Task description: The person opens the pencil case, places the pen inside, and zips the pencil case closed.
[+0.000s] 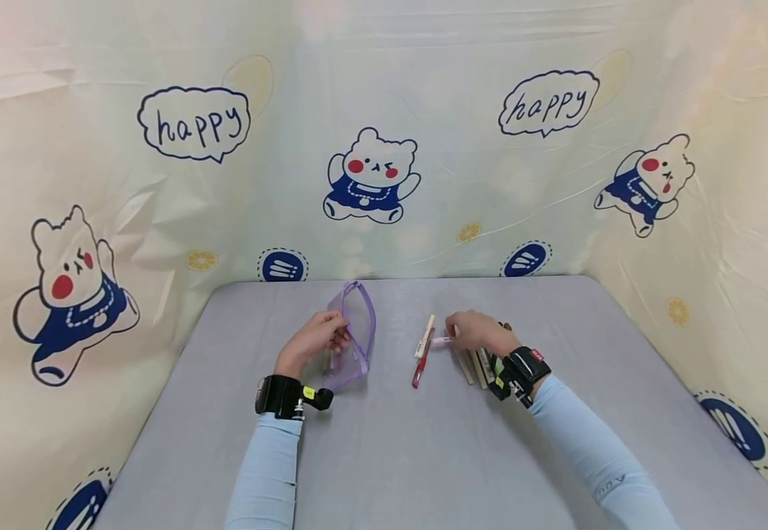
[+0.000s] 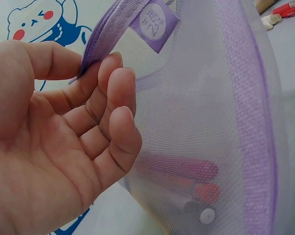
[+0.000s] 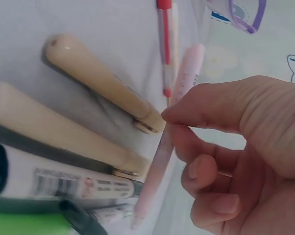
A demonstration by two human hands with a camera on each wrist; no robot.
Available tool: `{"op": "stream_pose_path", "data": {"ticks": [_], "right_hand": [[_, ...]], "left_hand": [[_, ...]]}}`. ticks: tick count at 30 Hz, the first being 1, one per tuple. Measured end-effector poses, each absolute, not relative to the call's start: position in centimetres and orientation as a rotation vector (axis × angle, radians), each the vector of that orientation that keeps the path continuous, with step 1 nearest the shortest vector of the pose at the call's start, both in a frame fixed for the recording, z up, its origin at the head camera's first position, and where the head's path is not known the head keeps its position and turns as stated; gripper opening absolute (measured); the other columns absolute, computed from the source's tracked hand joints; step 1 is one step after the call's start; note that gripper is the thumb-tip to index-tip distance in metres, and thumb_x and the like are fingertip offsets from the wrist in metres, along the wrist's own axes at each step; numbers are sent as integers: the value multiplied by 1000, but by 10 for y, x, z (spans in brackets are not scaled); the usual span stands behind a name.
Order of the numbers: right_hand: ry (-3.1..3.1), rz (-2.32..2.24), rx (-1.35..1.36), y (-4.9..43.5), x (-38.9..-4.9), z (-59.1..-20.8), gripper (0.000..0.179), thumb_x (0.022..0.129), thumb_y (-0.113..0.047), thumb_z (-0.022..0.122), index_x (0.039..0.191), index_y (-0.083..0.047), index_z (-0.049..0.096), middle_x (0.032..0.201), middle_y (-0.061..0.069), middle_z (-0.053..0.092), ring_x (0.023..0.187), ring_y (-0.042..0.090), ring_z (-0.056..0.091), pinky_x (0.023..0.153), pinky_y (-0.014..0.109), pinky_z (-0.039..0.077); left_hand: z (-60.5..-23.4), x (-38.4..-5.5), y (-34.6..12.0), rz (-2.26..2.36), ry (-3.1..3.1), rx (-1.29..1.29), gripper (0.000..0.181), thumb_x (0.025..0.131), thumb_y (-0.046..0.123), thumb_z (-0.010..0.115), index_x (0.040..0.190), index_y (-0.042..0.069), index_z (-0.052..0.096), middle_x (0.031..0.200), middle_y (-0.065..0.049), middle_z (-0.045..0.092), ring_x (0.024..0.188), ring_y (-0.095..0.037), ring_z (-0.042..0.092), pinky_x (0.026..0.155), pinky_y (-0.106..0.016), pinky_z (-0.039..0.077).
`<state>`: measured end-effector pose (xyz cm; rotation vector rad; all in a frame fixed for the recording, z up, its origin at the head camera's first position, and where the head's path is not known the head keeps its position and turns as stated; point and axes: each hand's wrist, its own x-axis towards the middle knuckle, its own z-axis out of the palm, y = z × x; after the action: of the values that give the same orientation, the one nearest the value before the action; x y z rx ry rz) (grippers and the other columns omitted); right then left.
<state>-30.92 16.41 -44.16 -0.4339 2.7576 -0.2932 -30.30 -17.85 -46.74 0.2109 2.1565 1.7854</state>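
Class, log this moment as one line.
left hand: holds purple-trimmed translucent mesh pouch by edge | right hand: pinches slim pale-pink pen | grey table: red pen, beige cylindrical pens

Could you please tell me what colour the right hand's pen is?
The pen is pale pink, clearest in the right wrist view.

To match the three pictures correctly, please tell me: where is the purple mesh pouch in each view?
Head: the purple mesh pouch is slightly left of centre, in the left hand.
Left wrist: it fills much of the right half, cut off at top and bottom.
Right wrist: only part shows, at the top right.
Shared landmark: the red pen, seen in all three.
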Motion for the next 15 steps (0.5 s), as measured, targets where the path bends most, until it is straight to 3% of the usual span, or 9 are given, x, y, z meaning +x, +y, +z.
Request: {"op": "stream_pose_path", "data": {"ticks": [7, 15], "right_hand": [[2813, -316, -479, 165, -314, -430, 14, 90, -15, 69, 104, -13, 66, 96, 5, 60, 85, 21, 54, 69, 32, 43], [2776, -374, -516, 156, -322, -417, 16, 89, -14, 66, 105, -8, 66, 92, 5, 61, 80, 19, 56, 66, 29, 45]], "left_hand": [[-467, -302, -178, 1775, 2148, 207, 25, 102, 19, 45, 83, 5, 53, 79, -5, 62, 69, -16, 58, 62, -27, 50], [-468, -303, -177, 1774, 2143, 234, 25, 103, 18, 45, 84, 3, 53, 80, -6, 62, 69, -17, 58, 62, -27, 50]]}}
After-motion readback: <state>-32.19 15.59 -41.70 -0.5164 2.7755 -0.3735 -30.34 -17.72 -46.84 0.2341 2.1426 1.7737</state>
